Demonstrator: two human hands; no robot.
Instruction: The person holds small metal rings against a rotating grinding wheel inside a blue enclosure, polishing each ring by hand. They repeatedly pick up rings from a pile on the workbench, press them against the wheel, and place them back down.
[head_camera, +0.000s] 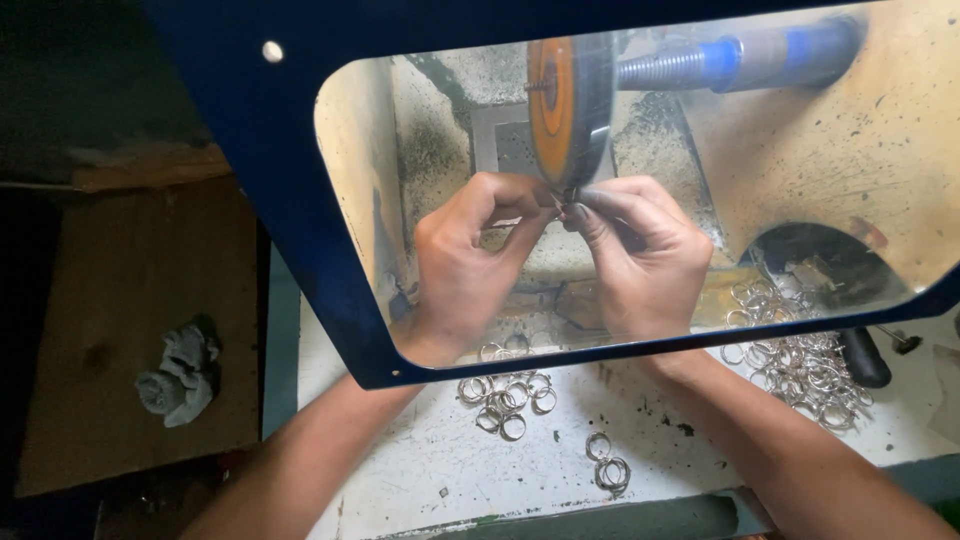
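Behind a clear shield in a dark blue frame (300, 230), my left hand (470, 260) and my right hand (640, 255) meet at the lower edge of an orange buffing wheel (565, 95). Both hands pinch one small metal piece (565, 205), likely a ring, pressed against the wheel's rim. The fingers cover most of the piece. The wheel sits on a threaded shaft with a blue sleeve (730, 60).
Piles of silver rings lie on the white bench: one near my left forearm (505, 395), a small group (608, 465) at the front, a large heap (800, 355) at right. A grey crumpled cloth (180, 375) rests on a brown board at left. A black handle (865, 355) lies at right.
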